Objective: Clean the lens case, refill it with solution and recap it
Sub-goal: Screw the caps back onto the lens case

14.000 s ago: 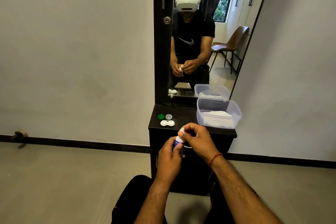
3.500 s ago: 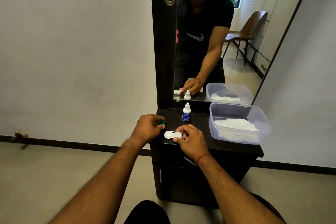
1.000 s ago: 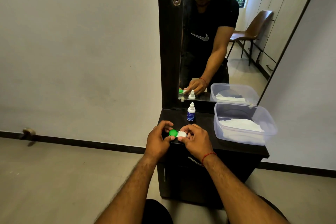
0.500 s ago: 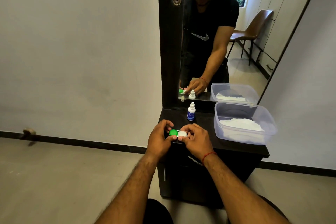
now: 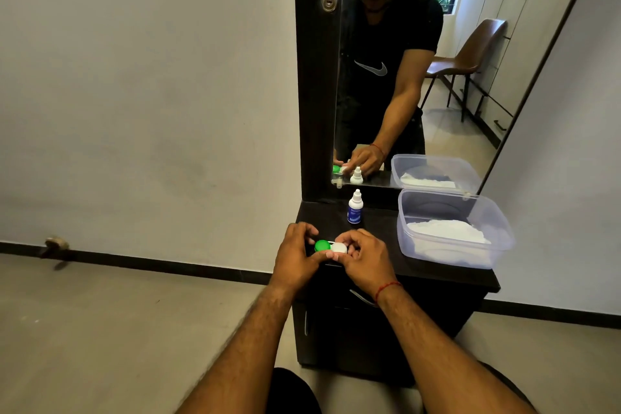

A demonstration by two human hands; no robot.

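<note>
Both hands at the front edge of the dark surface point(image 5: 437, 276), closed around the lens case point(image 5: 331, 247): left hand point(image 5: 295, 259) on the green cap point(image 5: 322, 245), right hand point(image 5: 364, 257) on the white cap point(image 5: 339, 248), seemingly seated. Solution bottle point(image 5: 355, 212) upright just behind; clear tub point(image 5: 497, 232) to the right.

lens case point(image 5: 331, 247) front of cabinet top point(image 5: 437, 274) | bottle point(image 5: 355, 211) behind | tub point(image 5: 450, 228) right

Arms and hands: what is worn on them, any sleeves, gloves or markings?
Both forearms are bare, with no sleeves or gloves in view. The right hand has a thin red thread bracelet around its wrist. The left hand and its wrist carry nothing.
</note>
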